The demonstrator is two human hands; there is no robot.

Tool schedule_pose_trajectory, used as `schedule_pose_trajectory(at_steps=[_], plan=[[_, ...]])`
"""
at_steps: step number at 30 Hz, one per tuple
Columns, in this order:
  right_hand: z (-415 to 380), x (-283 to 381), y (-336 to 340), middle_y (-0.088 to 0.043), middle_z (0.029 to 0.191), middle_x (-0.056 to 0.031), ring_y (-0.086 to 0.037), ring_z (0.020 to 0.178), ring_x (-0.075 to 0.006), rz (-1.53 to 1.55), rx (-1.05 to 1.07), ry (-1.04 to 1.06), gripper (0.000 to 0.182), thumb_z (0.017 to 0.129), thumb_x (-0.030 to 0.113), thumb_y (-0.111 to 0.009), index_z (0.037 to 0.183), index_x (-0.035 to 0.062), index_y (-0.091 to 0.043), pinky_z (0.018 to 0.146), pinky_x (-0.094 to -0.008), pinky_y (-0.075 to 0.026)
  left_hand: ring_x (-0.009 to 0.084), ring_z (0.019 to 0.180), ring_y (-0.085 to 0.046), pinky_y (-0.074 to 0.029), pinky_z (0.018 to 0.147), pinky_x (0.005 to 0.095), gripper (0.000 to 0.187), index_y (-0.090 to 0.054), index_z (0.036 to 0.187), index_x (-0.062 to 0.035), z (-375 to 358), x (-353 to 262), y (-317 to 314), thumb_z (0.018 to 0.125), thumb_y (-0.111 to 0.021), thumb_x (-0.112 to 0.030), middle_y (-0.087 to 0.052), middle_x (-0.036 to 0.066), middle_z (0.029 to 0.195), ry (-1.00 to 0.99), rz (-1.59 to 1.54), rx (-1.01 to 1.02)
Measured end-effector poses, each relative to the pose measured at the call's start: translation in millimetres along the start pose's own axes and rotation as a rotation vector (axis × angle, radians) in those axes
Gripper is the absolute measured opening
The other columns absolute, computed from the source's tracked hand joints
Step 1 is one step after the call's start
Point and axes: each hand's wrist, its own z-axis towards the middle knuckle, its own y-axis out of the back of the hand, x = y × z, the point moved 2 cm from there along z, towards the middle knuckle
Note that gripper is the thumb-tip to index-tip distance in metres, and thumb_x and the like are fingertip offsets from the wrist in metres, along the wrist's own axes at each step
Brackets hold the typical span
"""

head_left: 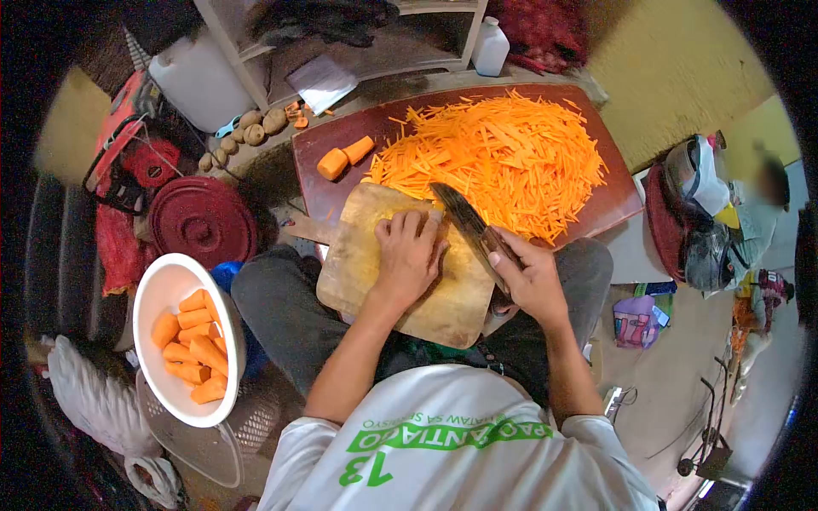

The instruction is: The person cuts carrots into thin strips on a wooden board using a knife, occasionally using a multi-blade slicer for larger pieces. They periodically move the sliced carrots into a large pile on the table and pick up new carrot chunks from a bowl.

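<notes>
A wooden cutting board (460, 315) with a handle rests across my lap. My left hand (411, 255) lies on it with curled fingers, pressing down a small orange piece of carrot (438, 205) that is mostly hidden beneath the fingertips. In my right hand (530, 277) is a kitchen knife (464, 213), its dark blade pointing away from me just right of the left fingertips. Beyond the board, a large heap of carrot strips (503, 162) covers much of a dark red table (319, 200). Peeled carrot pieces (333, 163) lie at the heap's left.
A white basin (143, 341) of peeled carrots (198, 341) stands at my left, near a dark red lidded bucket (203, 220). Several potatoes (254, 134) line the ledge behind. A white bottle (491, 47) stands at the back, and a purple bag (636, 321) lies on the right floor.
</notes>
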Motion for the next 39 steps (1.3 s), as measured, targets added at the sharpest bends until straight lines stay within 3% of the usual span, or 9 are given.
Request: schedule_pose_trajectory(at_steps=[8,12,15,17,24,27,30,34,39], plan=[[-6.8,7.8,1.3,-0.076,0.128,-0.0246,-0.076,0.12,-0.0326,-0.068,-0.015,0.043,0.044,0.099,0.011,-0.073,0.141,-0.0038,-0.067,0.103,-0.0403,-0.057,0.0398,0.127,-0.054,-0.036,0.108,0.056,0.051,-0.064,0.144,-0.0065,2.5,1.7,5.3,0.097,-0.076,-0.023,-0.061,0.019,0.133,0.019,-0.022,0.037],[-11.3,-8.6,-8.0,-0.074,0.13,-0.0262,-0.075,0.116,-0.041,-0.152,0.022,0.161,0.05,0.097,0.017,-0.076,0.143,-0.0014,-0.066,0.1,-0.0454,-0.06,0.0369,0.124,-0.054,-0.035,0.105,0.056,0.045,-0.07,0.133,-0.0046,4.0,-1.5,18.3,0.09,-0.08,-0.017,-0.062,0.017,0.13,-0.003,0.009,-0.075],[-16.8,-7.9,-11.6,-0.077,0.123,-0.0246,-0.078,0.111,-0.0355,-0.245,-0.019,0.225,0.045,0.097,0.011,-0.077,0.139,-0.0036,-0.068,0.096,-0.0402,-0.06,0.037,0.124,-0.055,-0.035,0.105,0.0564,0.043,-0.072,0.13,-0.0047,0.2,-4.7,23.1,0.088,-0.08,-0.012,-0.062,0.017,0.131,-0.017,-0.004,-0.044],[-16.1,7.9,-11.6,-0.077,0.121,-0.0246,-0.076,0.11,-0.0389,-0.346,-0.001,0.298,0.046,0.096,0.01,-0.078,0.139,-0.0023,-0.068,0.095,-0.0431,-0.061,0.0371,0.122,-0.056,-0.036,0.104,0.0561,0.042,-0.073,0.127,-0.0051,-3.9,-2.3,21.4,0.086,-0.079,-0.009,-0.063,0.017,0.129,-0.028,0.015,-0.037],[-28.8,5.2,-12.7,-0.074,0.118,-0.0212,-0.074,0.105,-0.0399,-0.524,0.142,0.469,0.047,0.096,0.011,-0.076,0.14,0.0008,-0.065,0.087,-0.0474,-0.062,0.0386,0.102,-0.064,-0.045,0.092,0.0507,0.024,-0.075,0.112,0.0002,-4.3,34.1,46.8,0.088,-0.077,0.0,-0.069,0.017,0.104,0.227,-0.132,-0.37],[-38.2,3.6,-16.9,-0.073,0.118,-0.0195,-0.074,0.107,-0.0392,-0.503,0.183,0.572,0.047,0.094,0.01,-0.076,0.139,0.0005,-0.065,0.086,-0.0478,-0.062,0.0379,0.103,-0.063,-0.046,0.095,0.0512,0.028,-0.075,0.114,0.0001,-11.7,45.1,48.2,0.087,-0.081,-0.005,-0.069,0.017,0.104,0.309,-0.167,-0.294],[-37.6,-3.2,-20.4,-0.072,0.116,-0.0143,-0.072,0.105,-0.0358,-0.558,0.151,0.626,0.05,0.09,0.008,-0.075,0.139,0.0025,-0.066,0.086,-0.0462,-0.061,0.0387,0.11,-0.063,-0.046,0.099,0.0503,0.039,-0.075,0.116,0.0002,-8.2,33.0,38.1,0.083,-0.088,-0.015,-0.068,0.017,0.109,0.224,-0.298,-0.256],[-38.7,-7.7,-19.6,-0.07,0.119,-0.0098,-0.07,0.101,-0.0301,-0.687,0.165,0.622,0.05,0.089,0.009,-0.07,0.14,0.0073,-0.067,0.086,-0.0436,-0.058,0.042,0.127,-0.055,-0.04,0.106,0.0538,0.063,-0.073,0.128,-0.0033,5.5,11.2,27.4,0.076,-0.095,-0.03,-0.063,0.019,0.129,0.029,-0.217,-0.018],[-28.2,-17.3,-21.7,-0.068,0.12,-0.0102,-0.068,0.101,-0.0287,-0.711,0.195,0.621,0.05,0.092,0.013,-0.064,0.142,0.0084,-0.063,0.087,-0.044,-0.058,0.0388,0.13,-0.053,-0.032,0.108,0.0583,0.069,-0.07,0.135,-0.0086,45.3,7.7,25.4,0.076,-0.094,-0.034,-0.061,0.017,0.13,-0.098,0.017,0.107]])
